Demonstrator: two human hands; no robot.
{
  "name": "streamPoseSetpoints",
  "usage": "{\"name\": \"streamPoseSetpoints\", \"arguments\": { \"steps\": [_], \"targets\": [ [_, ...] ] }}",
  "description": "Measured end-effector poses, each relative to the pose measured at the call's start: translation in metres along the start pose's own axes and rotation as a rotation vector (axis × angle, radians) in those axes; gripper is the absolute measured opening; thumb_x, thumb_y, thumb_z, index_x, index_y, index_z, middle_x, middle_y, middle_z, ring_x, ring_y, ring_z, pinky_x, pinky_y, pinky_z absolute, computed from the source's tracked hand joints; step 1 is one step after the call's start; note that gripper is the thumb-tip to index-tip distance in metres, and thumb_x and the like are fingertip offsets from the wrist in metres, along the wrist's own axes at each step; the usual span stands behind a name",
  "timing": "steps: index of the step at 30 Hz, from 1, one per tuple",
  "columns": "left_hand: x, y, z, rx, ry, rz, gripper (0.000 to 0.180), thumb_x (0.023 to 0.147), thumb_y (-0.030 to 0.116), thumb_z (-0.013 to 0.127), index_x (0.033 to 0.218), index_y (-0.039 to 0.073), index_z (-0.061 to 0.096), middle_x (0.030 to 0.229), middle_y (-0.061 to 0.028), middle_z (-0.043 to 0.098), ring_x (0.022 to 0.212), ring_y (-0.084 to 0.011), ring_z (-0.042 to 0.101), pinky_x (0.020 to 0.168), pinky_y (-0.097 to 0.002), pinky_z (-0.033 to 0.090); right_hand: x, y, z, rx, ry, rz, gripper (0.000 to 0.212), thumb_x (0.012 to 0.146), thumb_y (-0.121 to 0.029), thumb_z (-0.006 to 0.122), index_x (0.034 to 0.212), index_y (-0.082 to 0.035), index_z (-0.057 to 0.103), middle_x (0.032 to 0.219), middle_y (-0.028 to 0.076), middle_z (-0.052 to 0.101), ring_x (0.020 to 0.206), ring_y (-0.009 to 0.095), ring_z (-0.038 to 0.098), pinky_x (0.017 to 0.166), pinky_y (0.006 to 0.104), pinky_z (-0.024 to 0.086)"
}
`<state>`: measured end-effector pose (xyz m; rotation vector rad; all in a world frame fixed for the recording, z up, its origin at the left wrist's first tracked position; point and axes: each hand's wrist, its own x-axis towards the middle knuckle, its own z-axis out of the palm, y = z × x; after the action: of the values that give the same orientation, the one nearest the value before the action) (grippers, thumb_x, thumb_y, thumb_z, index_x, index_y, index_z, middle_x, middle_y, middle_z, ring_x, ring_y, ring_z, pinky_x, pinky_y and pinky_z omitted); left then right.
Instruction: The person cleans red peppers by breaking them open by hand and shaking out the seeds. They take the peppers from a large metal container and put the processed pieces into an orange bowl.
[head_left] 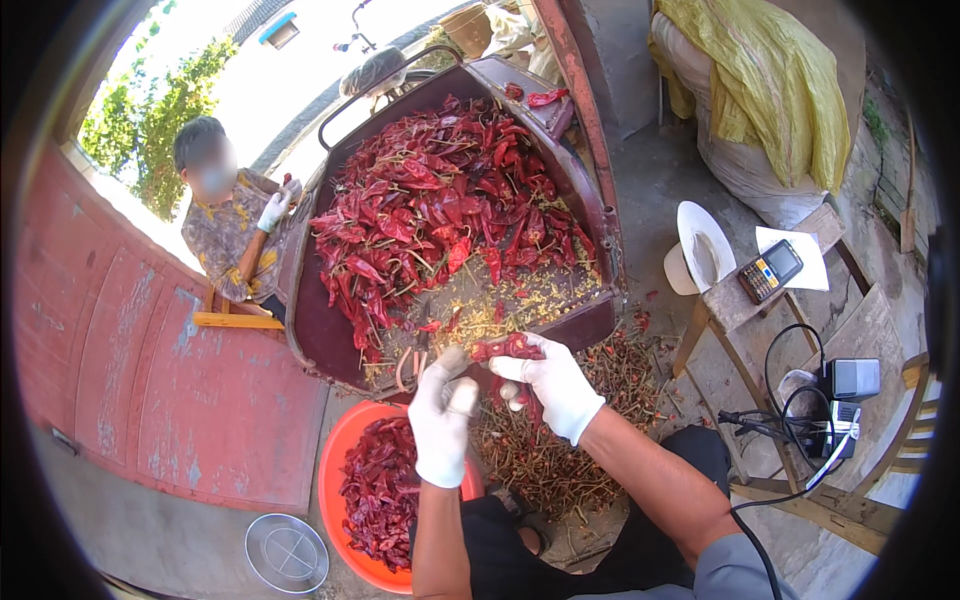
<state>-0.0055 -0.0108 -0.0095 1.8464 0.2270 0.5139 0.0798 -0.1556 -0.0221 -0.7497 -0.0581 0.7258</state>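
Observation:
My right hand (pixel 552 384), in a white glove, grips a dried red chili (pixel 505 348) near the front edge of a dark red cart bed (pixel 330 340). My left hand (pixel 442 420), also gloved, is closed around scissors (pixel 418 362) whose handles stick up beside the chili. The cart bed holds a large heap of dried red chilies (pixel 440 215) and a patch of loose yellow seeds (pixel 500 300). Below my left hand stands an orange basin (pixel 335 470) with cut chilies (pixel 380 495) inside.
A pile of stems (pixel 545 460) lies on the ground. Another person (pixel 235 225) in a white glove sits at the cart's left. A metal sieve (pixel 287 552) lies lower left. On the right are a stool with a white hat (pixel 700 245) and handset (pixel 769 270), cables, yellow-covered sacks (pixel 770 90).

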Motion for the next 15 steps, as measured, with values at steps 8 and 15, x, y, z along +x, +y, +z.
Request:
{"name": "streamPoseSetpoints", "arguments": {
  "steps": [8,15],
  "targets": [
    [-0.021,-0.011,0.018,0.359,-0.003,0.271,0.087,0.077,0.021,0.084,0.148,-0.001,0.038,0.133,-0.0139,0.055,0.105,-0.0213,0.065,0.084,-0.0315,0.058,-0.002,0.004,0.006,0.094,-0.075,0.033,0.018,0.091,-0.012,0.068,0.108,-0.007,0.064,0.085,0.0,0.064,0.067,0.009,0.057,0.059,0.0257,0.048],
    [-0.02,0.001,0.026,0.612,0.169,0.233,0.09,0.065,0.013,0.088,0.142,-0.001,0.045,0.127,-0.0169,0.057,0.109,-0.0272,0.063,0.091,-0.0353,0.054,-0.002,0.016,0.008,0.14,-0.215,0.053,0.025,0.102,-0.029,0.055,0.111,-0.008,0.062,0.098,0.002,0.067,0.082,0.012,0.062,0.076,0.0298,0.052]
  ]
}}
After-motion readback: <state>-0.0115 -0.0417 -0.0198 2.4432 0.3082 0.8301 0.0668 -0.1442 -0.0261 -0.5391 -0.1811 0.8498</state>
